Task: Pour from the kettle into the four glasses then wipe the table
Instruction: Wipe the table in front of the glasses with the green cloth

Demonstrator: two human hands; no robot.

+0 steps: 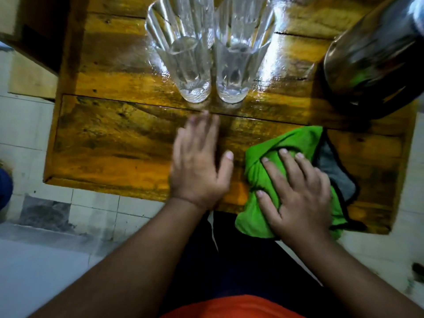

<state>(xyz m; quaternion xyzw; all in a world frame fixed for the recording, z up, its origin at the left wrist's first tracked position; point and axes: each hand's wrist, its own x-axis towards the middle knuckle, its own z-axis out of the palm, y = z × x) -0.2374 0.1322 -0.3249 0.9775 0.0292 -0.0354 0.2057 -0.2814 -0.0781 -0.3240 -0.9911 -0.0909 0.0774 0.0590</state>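
A small varnished wooden table (114, 138) fills the view. Two clear ribbed glasses stand side by side near its middle, the left glass (185, 65) and the right glass (241, 63); further glass rims show behind them at the top edge. A steel kettle (376, 56) stands at the back right. A green cloth (270, 171) with a grey underside lies at the near right of the table. My right hand (300, 191) presses flat on the cloth. My left hand (197, 164) lies flat on the bare wood just in front of the glasses, fingers apart, holding nothing.
The table's near edge runs just below my hands. Pale tiled floor (91, 214) surrounds the table. A wooden piece of furniture (34, 79) stands off the table's left side. My dark trousers and orange shirt fill the bottom.
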